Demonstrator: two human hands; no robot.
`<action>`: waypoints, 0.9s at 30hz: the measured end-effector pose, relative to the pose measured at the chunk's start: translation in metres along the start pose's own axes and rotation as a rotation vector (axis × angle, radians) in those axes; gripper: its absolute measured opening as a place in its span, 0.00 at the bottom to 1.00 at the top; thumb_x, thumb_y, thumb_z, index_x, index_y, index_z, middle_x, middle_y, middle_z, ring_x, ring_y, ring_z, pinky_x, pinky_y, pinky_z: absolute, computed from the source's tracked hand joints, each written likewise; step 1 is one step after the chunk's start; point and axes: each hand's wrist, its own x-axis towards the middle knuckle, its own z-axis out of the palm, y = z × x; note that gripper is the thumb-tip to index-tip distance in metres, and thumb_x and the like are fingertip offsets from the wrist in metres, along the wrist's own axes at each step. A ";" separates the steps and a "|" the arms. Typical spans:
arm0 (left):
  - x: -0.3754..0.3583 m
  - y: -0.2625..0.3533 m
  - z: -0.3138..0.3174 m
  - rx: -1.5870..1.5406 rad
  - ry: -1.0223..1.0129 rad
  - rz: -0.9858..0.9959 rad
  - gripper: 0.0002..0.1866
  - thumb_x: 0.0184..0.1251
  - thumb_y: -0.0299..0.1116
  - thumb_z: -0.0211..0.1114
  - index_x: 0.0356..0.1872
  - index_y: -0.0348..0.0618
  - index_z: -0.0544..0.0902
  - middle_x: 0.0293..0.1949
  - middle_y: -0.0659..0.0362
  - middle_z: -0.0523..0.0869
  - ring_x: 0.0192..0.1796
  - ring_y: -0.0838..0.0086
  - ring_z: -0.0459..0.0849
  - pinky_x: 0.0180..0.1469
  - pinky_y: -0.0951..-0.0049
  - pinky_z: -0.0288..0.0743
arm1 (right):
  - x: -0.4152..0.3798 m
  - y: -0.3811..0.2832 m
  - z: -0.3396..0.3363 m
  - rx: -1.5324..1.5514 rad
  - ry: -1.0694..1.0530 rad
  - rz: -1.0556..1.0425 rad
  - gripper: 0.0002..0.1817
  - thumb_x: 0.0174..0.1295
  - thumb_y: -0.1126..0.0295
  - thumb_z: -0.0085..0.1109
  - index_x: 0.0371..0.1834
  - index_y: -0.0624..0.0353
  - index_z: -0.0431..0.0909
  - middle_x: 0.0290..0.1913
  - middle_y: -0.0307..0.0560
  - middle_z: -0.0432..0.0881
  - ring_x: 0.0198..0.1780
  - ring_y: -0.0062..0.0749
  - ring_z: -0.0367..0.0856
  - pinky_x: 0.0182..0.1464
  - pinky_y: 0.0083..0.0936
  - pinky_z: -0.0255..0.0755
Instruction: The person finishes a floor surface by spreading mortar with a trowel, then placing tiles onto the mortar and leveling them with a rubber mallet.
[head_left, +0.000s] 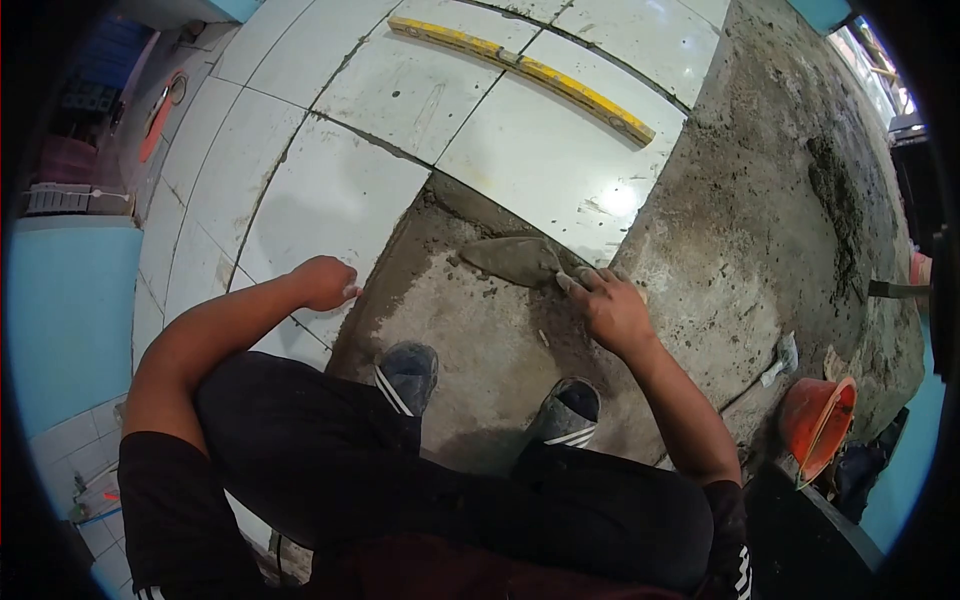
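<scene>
My right hand [612,310] is closed round the handle of a trowel [512,260]. The trowel's pointed blade, coated in grey mortar, lies low over the bare floor patch [470,325] near the edge of the white tiles. Wet mortar [470,205] lines the patch along the tile edges. My left hand [325,283] hangs curled above a white tile [330,195], left of the patch; whether anything is inside its fingers is hidden. A yellow spirit level [520,68] rests on the tiles farther ahead.
My sandalled feet [408,375] stand on the bare patch. Rough concrete with loose mortar [770,200] stretches to the right. An orange bucket [815,425] leans at the lower right, beside a crumpled white scrap [782,358]. A blue wall [75,320] bounds the left.
</scene>
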 end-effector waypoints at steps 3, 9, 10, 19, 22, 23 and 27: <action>0.004 -0.004 0.003 -0.008 0.046 0.051 0.24 0.79 0.53 0.59 0.44 0.39 0.87 0.39 0.41 0.89 0.48 0.43 0.87 0.54 0.46 0.78 | -0.016 -0.009 0.000 0.043 0.079 0.099 0.30 0.65 0.71 0.54 0.73 0.43 0.79 0.53 0.51 0.84 0.51 0.50 0.85 0.54 0.46 0.80; 0.004 -0.007 0.008 -0.063 0.029 0.014 0.24 0.79 0.53 0.59 0.43 0.40 0.87 0.38 0.42 0.89 0.47 0.43 0.87 0.53 0.46 0.78 | -0.078 -0.026 0.026 0.121 0.059 0.233 0.28 0.64 0.71 0.57 0.70 0.45 0.81 0.47 0.53 0.84 0.45 0.55 0.85 0.47 0.48 0.82; 0.003 -0.005 0.006 -0.077 0.029 0.008 0.24 0.79 0.53 0.59 0.43 0.40 0.87 0.38 0.42 0.89 0.47 0.43 0.87 0.53 0.46 0.78 | -0.090 -0.028 0.030 0.129 0.020 0.261 0.27 0.65 0.71 0.58 0.70 0.46 0.81 0.47 0.53 0.84 0.45 0.55 0.86 0.46 0.48 0.82; 0.003 -0.007 0.010 -0.064 0.038 0.024 0.24 0.79 0.53 0.59 0.43 0.39 0.87 0.38 0.42 0.89 0.47 0.42 0.87 0.53 0.45 0.78 | -0.090 -0.041 0.005 0.174 -0.039 0.236 0.25 0.66 0.67 0.59 0.68 0.49 0.81 0.46 0.54 0.84 0.45 0.54 0.87 0.46 0.48 0.82; -0.002 -0.003 0.003 -0.077 0.028 0.004 0.25 0.80 0.54 0.58 0.43 0.39 0.87 0.40 0.42 0.90 0.49 0.43 0.87 0.54 0.46 0.78 | -0.077 -0.039 0.030 0.167 -0.058 0.211 0.24 0.66 0.67 0.59 0.67 0.48 0.82 0.46 0.53 0.84 0.45 0.53 0.86 0.47 0.47 0.82; 0.000 -0.002 0.003 -0.078 0.042 0.002 0.24 0.79 0.54 0.59 0.43 0.39 0.87 0.39 0.42 0.89 0.48 0.43 0.87 0.54 0.46 0.78 | -0.084 -0.035 0.035 0.161 -0.049 0.214 0.25 0.65 0.68 0.59 0.67 0.48 0.82 0.47 0.53 0.84 0.44 0.53 0.86 0.47 0.47 0.82; 0.001 0.002 0.001 -0.081 0.051 -0.011 0.25 0.79 0.54 0.60 0.44 0.40 0.88 0.38 0.42 0.89 0.48 0.43 0.87 0.53 0.46 0.78 | -0.117 -0.016 0.004 0.084 -0.113 0.244 0.26 0.64 0.67 0.59 0.67 0.48 0.82 0.48 0.50 0.85 0.46 0.51 0.86 0.47 0.45 0.81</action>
